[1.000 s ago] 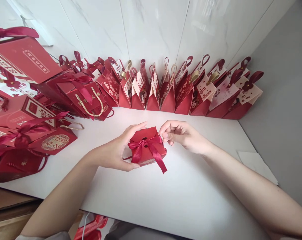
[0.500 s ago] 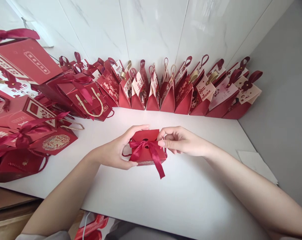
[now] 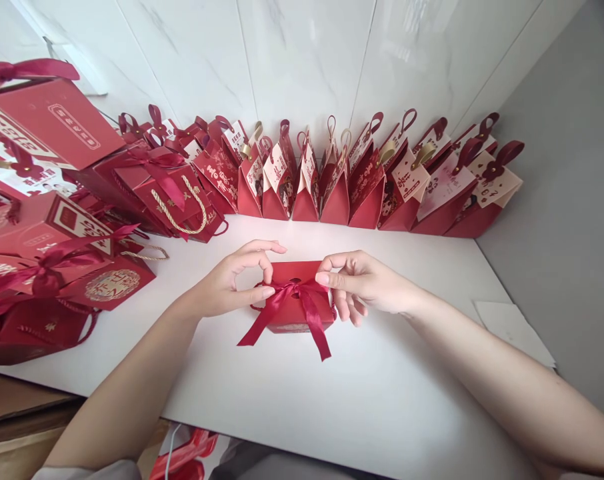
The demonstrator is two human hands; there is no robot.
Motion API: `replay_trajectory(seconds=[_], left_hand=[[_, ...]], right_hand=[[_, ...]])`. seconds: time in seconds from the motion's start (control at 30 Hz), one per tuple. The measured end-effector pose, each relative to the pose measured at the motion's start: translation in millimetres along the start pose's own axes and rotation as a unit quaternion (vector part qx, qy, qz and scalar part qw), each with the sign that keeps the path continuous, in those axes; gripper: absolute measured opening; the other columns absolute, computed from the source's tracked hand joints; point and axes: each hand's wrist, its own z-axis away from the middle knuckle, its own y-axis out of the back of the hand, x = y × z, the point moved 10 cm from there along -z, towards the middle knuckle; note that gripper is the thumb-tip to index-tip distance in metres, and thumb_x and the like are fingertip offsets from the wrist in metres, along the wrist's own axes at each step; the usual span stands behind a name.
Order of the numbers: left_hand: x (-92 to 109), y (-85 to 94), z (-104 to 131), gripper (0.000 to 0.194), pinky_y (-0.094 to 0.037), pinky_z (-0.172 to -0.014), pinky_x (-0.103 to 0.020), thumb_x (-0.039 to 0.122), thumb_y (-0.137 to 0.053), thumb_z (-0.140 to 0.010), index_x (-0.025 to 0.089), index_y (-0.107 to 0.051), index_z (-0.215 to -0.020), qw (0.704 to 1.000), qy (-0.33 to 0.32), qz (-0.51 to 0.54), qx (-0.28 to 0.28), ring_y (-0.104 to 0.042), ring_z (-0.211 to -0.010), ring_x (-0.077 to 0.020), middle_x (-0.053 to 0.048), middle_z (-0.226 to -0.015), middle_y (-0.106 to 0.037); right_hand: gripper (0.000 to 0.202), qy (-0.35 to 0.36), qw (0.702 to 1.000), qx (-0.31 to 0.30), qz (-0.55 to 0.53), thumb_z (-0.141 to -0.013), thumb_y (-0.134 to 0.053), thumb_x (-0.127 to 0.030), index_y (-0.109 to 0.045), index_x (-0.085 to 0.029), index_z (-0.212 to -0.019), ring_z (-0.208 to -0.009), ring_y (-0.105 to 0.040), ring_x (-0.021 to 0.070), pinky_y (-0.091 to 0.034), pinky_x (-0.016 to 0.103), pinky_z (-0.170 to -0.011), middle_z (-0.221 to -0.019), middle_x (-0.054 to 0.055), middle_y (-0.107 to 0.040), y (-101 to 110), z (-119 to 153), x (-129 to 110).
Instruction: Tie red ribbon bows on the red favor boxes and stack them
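A small red gift box stands on the white table with its top flap folded over. A dark red satin ribbon is tied in a bow at the box's top, its two tails hanging down the near side. At the bow's left side, my left hand pinches the ribbon between thumb and forefinger. On the right, my right hand pinches the ribbon the same way, its other fingers loosely curled. A twisted red cord shows at either side of the box.
Along the tiled wall stands a row of red and cream gift boxes with ribbon handles. Larger red boxes are piled at the left. A white sheet lies by the grey wall at the right.
My left hand has let go of the box's side and moved to the bow, pinching its left part. The left tail now hangs out to the lower left. My right hand stays on the bow.
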Motion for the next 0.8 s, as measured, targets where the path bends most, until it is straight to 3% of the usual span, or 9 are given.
replay_trajectory(seconds=[0.17,0.37,0.6,0.67,0.8], left_hand=[[2,3.4,0,0.013,-0.034,-0.114,-0.046,0.03,-0.063,-0.087,0.019,-0.061,-0.081,1.0,0.007,-0.021,0.012,-0.044,-0.133,-0.0276,-0.01,-0.138,-0.051],[3,1.0,-1,0.013,-0.034,-0.115,-0.044,0.03,-0.061,-0.089,0.02,-0.069,-0.085,1.0,-0.005,-0.005,0.015,-0.045,-0.133,-0.0267,-0.009,-0.135,-0.054],[7,-13.6,-1,0.01,-0.035,-0.112,-0.046,0.021,-0.057,-0.086,0.018,-0.051,-0.079,0.999,-0.009,0.042,-0.024,-0.041,-0.136,-0.0292,-0.013,-0.14,-0.05],[10,-14.0,-1,0.006,-0.035,-0.111,-0.046,0.017,-0.056,-0.084,0.019,-0.05,-0.084,0.999,-0.023,0.043,-0.024,-0.041,-0.135,-0.0284,-0.013,-0.139,-0.05],[13,-9.5,-1,0.016,-0.035,-0.11,-0.044,0.012,-0.055,-0.08,0.02,-0.052,-0.093,1.0,-0.025,-0.012,0.001,-0.042,-0.134,-0.0275,-0.012,-0.138,-0.05]], right_hand=[[0.042,0.009,1.0,-0.012,-0.01,-0.087,-0.063,-0.056,-0.058,-0.016,-0.076,-0.035,-0.059,0.0101,-0.038,0.015,-0.033,-0.056,0.002,-0.071,3,-5,5],[0.033,0.004,0.998,-0.054,0.026,-0.085,-0.07,-0.048,-0.064,-0.015,-0.084,-0.037,-0.057,0.0076,-0.036,0.014,-0.035,-0.056,0.0,-0.07,-3,-5,8],[0.039,0.022,0.999,-0.029,-0.017,-0.091,-0.058,-0.053,-0.057,-0.016,-0.079,-0.032,-0.052,0.0079,-0.035,0.015,-0.034,-0.05,-0.001,-0.067,-1,-7,7],[0.04,0.025,0.999,-0.024,-0.018,-0.091,-0.057,-0.054,-0.057,-0.016,-0.078,-0.032,-0.053,0.0079,-0.035,0.015,-0.034,-0.049,-0.001,-0.066,-1,-8,6],[0.039,0.026,0.999,-0.02,-0.023,-0.091,-0.059,-0.053,-0.057,-0.016,-0.078,-0.033,-0.053,0.008,-0.036,0.015,-0.035,-0.049,-0.001,-0.066,-1,-8,7]])
